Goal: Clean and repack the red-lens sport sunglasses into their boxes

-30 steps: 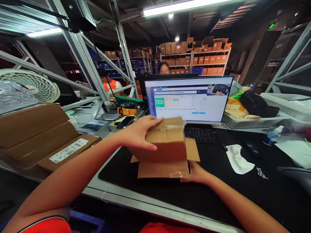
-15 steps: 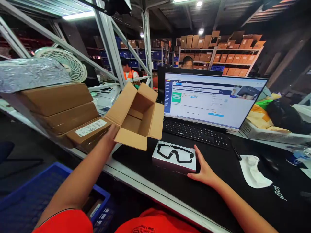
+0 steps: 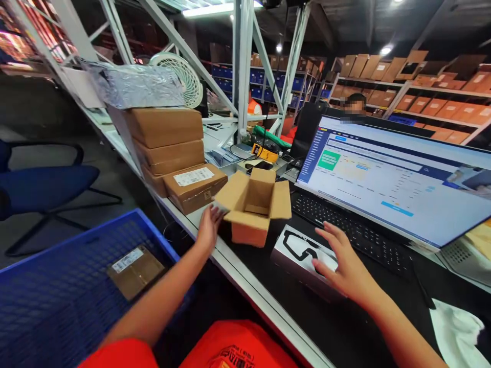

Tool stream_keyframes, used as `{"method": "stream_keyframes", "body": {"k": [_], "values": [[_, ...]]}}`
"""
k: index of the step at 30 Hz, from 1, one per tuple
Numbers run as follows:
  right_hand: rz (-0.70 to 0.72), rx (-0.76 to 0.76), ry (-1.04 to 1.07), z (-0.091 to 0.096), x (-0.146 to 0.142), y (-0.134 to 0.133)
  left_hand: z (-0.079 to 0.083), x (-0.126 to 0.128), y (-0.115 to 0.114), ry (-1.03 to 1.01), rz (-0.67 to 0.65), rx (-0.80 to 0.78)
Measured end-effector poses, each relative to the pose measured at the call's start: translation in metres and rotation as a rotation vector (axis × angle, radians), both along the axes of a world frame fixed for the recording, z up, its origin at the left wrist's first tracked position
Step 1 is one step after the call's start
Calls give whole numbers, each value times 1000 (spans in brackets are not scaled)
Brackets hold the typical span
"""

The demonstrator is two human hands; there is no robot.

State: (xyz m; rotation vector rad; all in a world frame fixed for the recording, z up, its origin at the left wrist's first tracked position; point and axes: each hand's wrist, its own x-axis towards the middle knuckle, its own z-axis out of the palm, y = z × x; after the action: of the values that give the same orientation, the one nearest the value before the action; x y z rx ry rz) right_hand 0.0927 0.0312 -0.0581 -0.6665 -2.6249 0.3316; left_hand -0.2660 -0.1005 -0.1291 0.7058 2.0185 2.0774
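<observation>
An open cardboard carton stands on the black desk mat with its flaps spread and its inside facing up. My left hand is at its left flap, fingers stretched out and apart; whether they touch the flap I cannot tell. Right of the carton lies a white box with a black goggles picture. My right hand hovers over the right end of this box, fingers spread and thumb apart, hiding part of the picture.
Taped cartons are stacked at the left, with a labelled carton beside them. Below is a blue crate holding a parcel. A keyboard and monitor stand behind the goggles box. A white cloth lies right.
The carton, tilted in my left hand before, now stands on the desk, and that hand has loosened. My right hand has moved from the goggles box's side to above it. The view has turned left.
</observation>
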Motion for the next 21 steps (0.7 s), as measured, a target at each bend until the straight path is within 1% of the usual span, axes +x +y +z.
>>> {"method": "stream_keyframes", "body": {"k": [2, 3, 4, 5, 6, 7, 8, 9, 11, 12, 15, 18, 20, 21], "values": [[5, -15, -171, -14, -7, 0, -17, 37, -30, 15, 144, 99], [-2, -15, -247, -20, -9, -1, -26, 60, -42, 39, 184, 126], [-14, -12, -300, -25, -12, -2, -35, 85, -50, 81, 185, 136], [-30, -7, -328, -28, -14, -3, -42, 108, -55, 187, 149, 90], [-46, -1, -336, -29, -16, -5, -48, 130, -56, 297, 73, -16], [-61, 5, -330, -29, -18, -6, -50, 147, -53, 397, 33, -126], [-74, 7, -320, -28, -19, -8, -50, 160, -47, 505, -2, -231], [-83, 8, -312, -26, -20, -10, -47, 168, -40, 611, -18, -324], [-93, 6, -301, -23, -21, -12, -35, 168, -22, 749, -18, -456], [-98, 4, -296, -22, -21, -13, -27, 162, -12, 758, 3, -494], [-112, -10, -289, -21, -20, -13, -3, 130, 10, 662, 68, -541], [-108, -22, -286, -21, -18, -12, 10, 91, 20, 586, 143, -521], [-103, -35, -269, -21, -17, -11, 11, 66, 21, 555, 224, -452], [-100, -45, -255, -21, -17, -11, 10, 54, 21, 521, 243, -421]]}}
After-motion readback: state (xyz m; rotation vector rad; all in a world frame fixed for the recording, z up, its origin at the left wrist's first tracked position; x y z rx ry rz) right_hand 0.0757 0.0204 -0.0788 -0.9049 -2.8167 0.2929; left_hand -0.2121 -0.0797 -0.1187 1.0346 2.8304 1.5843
